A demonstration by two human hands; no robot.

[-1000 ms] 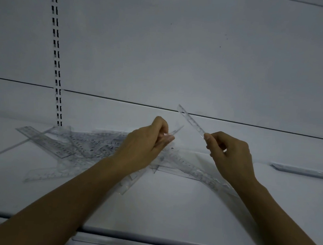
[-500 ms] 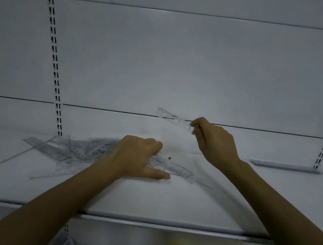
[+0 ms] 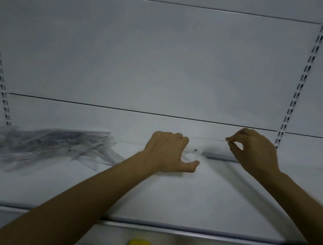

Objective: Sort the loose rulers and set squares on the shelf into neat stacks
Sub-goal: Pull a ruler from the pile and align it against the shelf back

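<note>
We are pinching a clear ruler (image 3: 209, 139) in our right hand (image 3: 254, 150), its long axis running left to right just above the shelf (image 3: 170, 195). Our left hand (image 3: 168, 151) is gripping a clear piece (image 3: 191, 155). The loose pile (image 3: 40, 144) is lying far left.

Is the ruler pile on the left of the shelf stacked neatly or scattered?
Scattered. The ruler pile lies fanned across the shelf, pieces overlapping at crossing angles, edges unaligned. Blur hides the count.
</note>
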